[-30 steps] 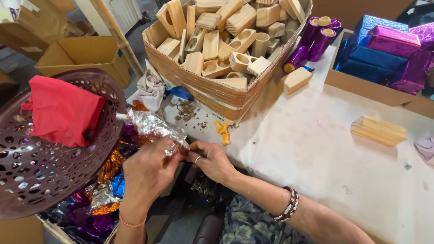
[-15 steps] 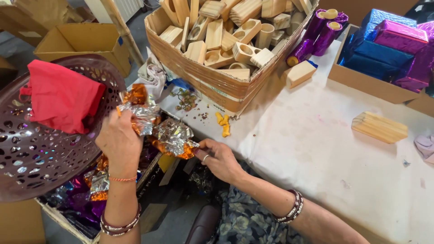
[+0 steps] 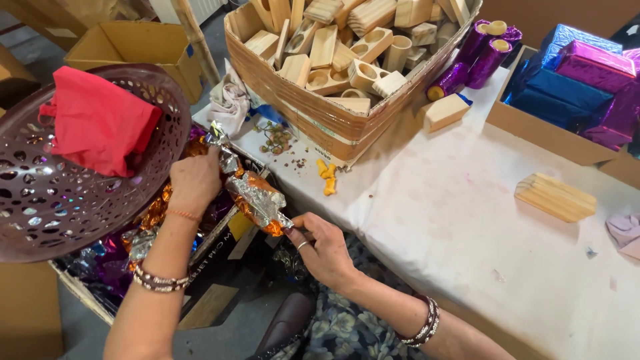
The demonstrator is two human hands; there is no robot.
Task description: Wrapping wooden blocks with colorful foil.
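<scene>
Foil sheet (image 3: 255,198) stretched between left hand (image 3: 194,180) and right hand (image 3: 325,247).

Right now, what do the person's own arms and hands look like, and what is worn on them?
Both arms are bare, without sleeves. The left hand has a thin orange thread at the wrist and stacked beaded bangles lower on the forearm. The right hand has a silver ring on one finger and dark and silver bangles at the wrist.
</scene>
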